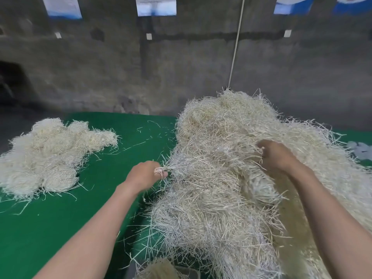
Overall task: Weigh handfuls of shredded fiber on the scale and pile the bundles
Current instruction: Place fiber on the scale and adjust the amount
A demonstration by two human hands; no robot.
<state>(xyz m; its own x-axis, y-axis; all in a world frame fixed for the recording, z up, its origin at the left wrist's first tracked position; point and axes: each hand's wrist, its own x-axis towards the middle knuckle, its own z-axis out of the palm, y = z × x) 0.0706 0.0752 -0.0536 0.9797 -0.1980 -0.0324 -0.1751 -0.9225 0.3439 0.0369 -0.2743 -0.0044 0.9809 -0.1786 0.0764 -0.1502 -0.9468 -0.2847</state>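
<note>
Straw-pale strands are clamped in the left hand (144,175), whose fingers curl round the gathered end of a tuft (171,168) at the near-left edge of the main heap of shredded fiber (221,198). The tuft's long axis runs roughly left to right, from the fist into the heap, so separating it appears to call for a pull toward the person's left. The right hand (275,156) rests higher on the heap, further to the right, with fingers hooked into loose strands; whether it has a full handful cannot be told. The heap fills the right half of the green table cover (90,228) and lies directly to the right of the left hand, touching it. The pile of bundles (50,156) sits on the cover's far-left side, well apart from both hands, and the left hand is the nearer. A grey object (191,273) at the bottom edge carries some fiber and may be the scale; too little shows to confirm this, and no display is visible. A pale cord (236,43) runs up the wall from behind the heap. Paper sheets (156,6) hang along the top of the wall, with printing too blurred to read. No brand or legible label is found.
</note>
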